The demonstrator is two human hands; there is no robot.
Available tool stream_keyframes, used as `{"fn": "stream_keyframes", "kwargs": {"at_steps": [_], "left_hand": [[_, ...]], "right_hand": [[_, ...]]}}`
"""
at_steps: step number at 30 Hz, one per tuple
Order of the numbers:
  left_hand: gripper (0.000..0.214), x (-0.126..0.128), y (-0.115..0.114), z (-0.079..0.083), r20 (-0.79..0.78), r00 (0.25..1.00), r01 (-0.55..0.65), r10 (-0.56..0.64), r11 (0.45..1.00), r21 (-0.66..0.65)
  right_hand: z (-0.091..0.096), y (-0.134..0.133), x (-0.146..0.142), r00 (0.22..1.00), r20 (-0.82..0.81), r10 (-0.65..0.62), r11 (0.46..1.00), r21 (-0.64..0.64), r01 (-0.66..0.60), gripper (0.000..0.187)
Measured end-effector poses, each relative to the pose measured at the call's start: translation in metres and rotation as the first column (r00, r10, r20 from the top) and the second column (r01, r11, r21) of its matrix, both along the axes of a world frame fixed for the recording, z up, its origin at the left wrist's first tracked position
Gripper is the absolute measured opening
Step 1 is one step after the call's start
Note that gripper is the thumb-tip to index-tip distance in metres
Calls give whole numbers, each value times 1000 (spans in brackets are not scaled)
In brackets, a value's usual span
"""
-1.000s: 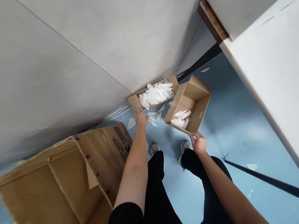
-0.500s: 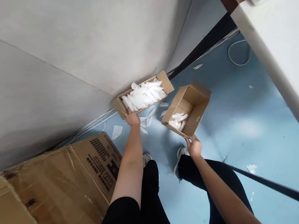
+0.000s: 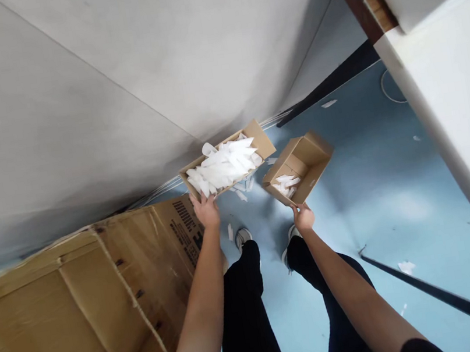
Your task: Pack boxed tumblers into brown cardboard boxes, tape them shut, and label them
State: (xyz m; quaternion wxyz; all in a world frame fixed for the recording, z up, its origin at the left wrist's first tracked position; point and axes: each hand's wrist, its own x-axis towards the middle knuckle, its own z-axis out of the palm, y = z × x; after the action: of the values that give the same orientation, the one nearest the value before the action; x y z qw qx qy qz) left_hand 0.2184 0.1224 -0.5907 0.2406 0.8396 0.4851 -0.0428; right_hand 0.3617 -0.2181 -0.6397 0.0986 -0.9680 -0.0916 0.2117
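My left hand [image 3: 206, 209] is closed on the near left corner of a long cardboard box [image 3: 266, 143], thumb and fingers at its rim. White, rolled or folded paper-like pieces [image 3: 227, 165] heap up above that box's sides. In my right hand [image 3: 303, 217] is the near edge of a second cardboard box [image 3: 312, 173], pinched at the rim. This one is tilted, its open side facing me, with a few similar white pieces [image 3: 287, 183] gathered at its left end. Whether the long box touches the floor, I cannot tell.
A large taped carton [image 3: 103, 301] stands at my left along the grey wall [image 3: 132, 50]. White scraps [image 3: 406, 267] lie on the blue floor [image 3: 378, 190]. A thin black bar [image 3: 446, 291] slants at lower right, and a white panel [image 3: 455, 84] rises at right.
The long box has come away from the wall, towards me and leftward, in my left hand. My right hand still holds the tilted box, slightly shifted. The view has swung a little.
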Motion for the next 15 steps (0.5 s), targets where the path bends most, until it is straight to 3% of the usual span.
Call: {"fn": "stream_keyframes", "kwargs": {"at_steps": [4,10,13,15], "left_hand": [[26,-56,-16,62,45,997,-58,55,996,74],[26,-119,-26,155,35,989,-148,144,959,243],[24,-134,-28,201,27,984,-178,177,952,248],[24,-135,-32,230,31,985,-172,169,953,248]], "right_hand": [[-3,42,-2,997,-74,2,1000,-17,-3,37],[-7,143,3,986,-168,8,995,95,8,39],[6,191,13,966,-235,104,980,192,-59,41],[24,211,16,936,-300,187,964,238,-117,60]]}}
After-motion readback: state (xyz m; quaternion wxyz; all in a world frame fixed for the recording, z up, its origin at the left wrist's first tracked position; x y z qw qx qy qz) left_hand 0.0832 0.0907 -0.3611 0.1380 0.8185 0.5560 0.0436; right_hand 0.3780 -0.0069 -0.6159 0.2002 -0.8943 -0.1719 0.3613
